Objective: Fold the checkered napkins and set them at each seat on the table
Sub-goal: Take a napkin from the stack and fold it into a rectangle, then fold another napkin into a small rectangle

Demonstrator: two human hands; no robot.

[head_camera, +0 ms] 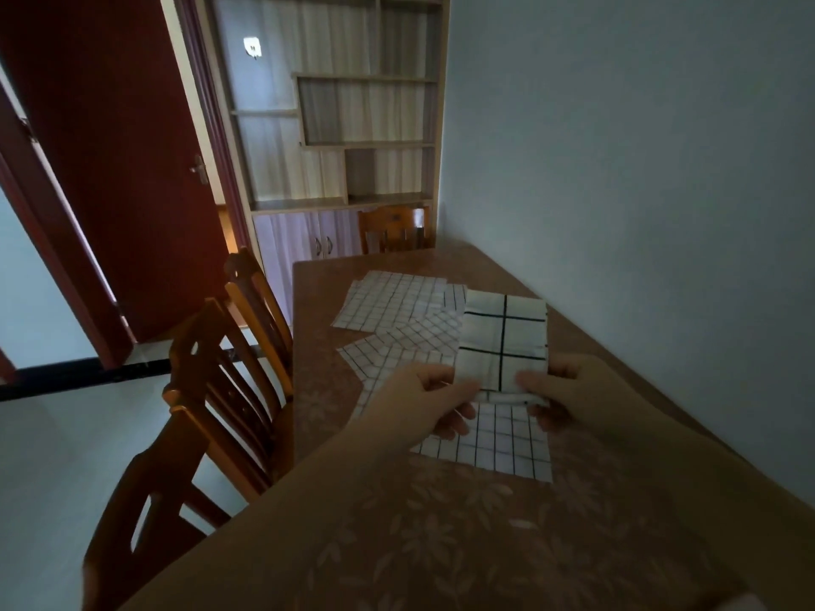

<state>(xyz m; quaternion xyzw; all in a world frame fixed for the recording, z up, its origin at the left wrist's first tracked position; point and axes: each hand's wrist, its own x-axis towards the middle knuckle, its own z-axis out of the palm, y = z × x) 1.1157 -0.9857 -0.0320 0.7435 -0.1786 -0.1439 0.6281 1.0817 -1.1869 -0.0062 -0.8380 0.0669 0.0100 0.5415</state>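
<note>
A: Status?

B: Both hands are up over the worktop (397, 544). Left hand (423, 401) and right hand (560, 390) each pinch the near edge of one folded napkin (502, 341), fingers clamped on the cloth, thumbs on top. It's held above the worktop, tilted away from the person.

A: The rest?

B: Flat napkins (397, 302) lie spread mid-worktop, overlapping. One more napkin (498, 443) lies just below the hands. None at a seat yet, as far as I can see.

A: Step?

B: My read: finishing the fold on the held one. Line up the corners first, using the dark grid lines as a guide. Keep both pinches level so the layers don't slip. Lay it flat and press the crease before letting go.

A: Then?

B: Probably the nearest seat. Chairs (229, 381) stand along the left side, with another chair (392, 229) at the far end. Set it square to the worktop edge.
</note>
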